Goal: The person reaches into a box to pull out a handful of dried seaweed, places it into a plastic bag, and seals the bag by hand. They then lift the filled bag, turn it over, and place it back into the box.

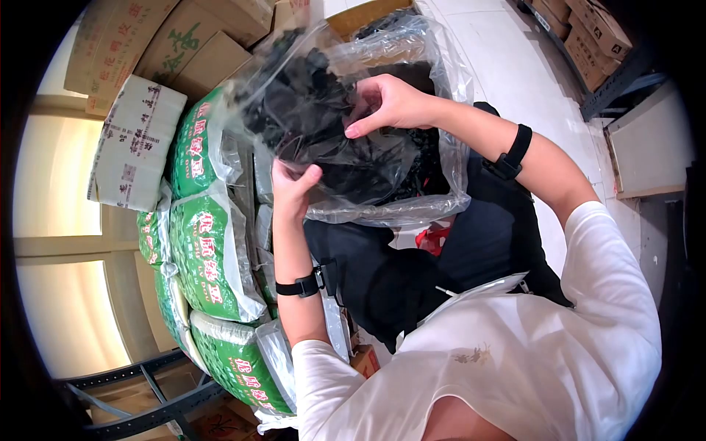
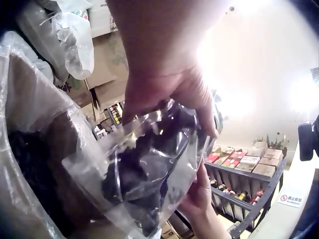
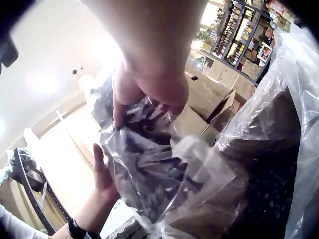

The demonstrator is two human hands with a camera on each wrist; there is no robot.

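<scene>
A clear plastic bag (image 1: 305, 103) with dark, crinkled pieces, like dried black fungus, is held up between both hands. My left hand (image 1: 291, 187) grips its lower left side, thumb on the near face and fingers hidden behind the bag. On the right side, my right hand (image 1: 397, 103) pinches the plastic with the thumb in front. The right wrist view shows the bag (image 3: 149, 179) bulging below that hand. Behind and under it stands a carton with a clear plastic liner (image 1: 457, 88), and similar dark pieces (image 1: 432, 162) lie inside.
Green and white printed sacks (image 1: 209, 253) are stacked at the left, with a white carton (image 1: 136, 143) on top. Brown cartons (image 1: 158, 44) stand beyond them. A metal shelf (image 1: 625, 81) with boxes is at the far right. The person's dark-trousered legs (image 1: 493, 228) flank the lined carton.
</scene>
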